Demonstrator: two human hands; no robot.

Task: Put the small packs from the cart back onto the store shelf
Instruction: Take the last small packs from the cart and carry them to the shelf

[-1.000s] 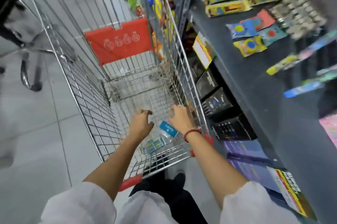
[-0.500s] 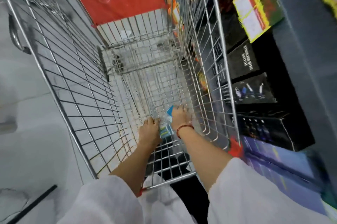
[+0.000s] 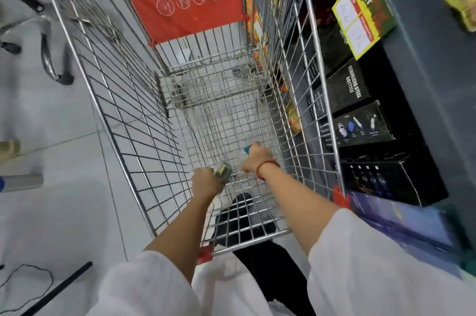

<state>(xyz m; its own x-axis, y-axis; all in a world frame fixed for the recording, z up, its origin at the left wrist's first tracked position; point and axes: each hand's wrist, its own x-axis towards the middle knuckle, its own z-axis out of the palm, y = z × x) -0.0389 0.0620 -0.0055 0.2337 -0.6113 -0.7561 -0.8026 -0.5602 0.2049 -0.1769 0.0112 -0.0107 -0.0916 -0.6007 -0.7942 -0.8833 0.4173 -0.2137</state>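
Two hands low in the cart (image 3: 319, 99), near its floor. Left hand (image 3: 206, 183) clenches a yellowish pack (image 3: 223, 171); right hand (image 3: 253, 158) pinches a blue-topped pack (image 3: 246, 151), likely for shelving.

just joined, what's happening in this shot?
A person in white sleeves is leaning over a wire shopping cart parked beside a store shelf and reaching down to its floor with both arms. The left hand has a grip on a small yellowish pack; the right hand, with a red cord at the wrist, is closed on a small pack with a blue top. Both packs are low inside the cart, none shelved yet. Black boxes fill the lower shelf alongside.
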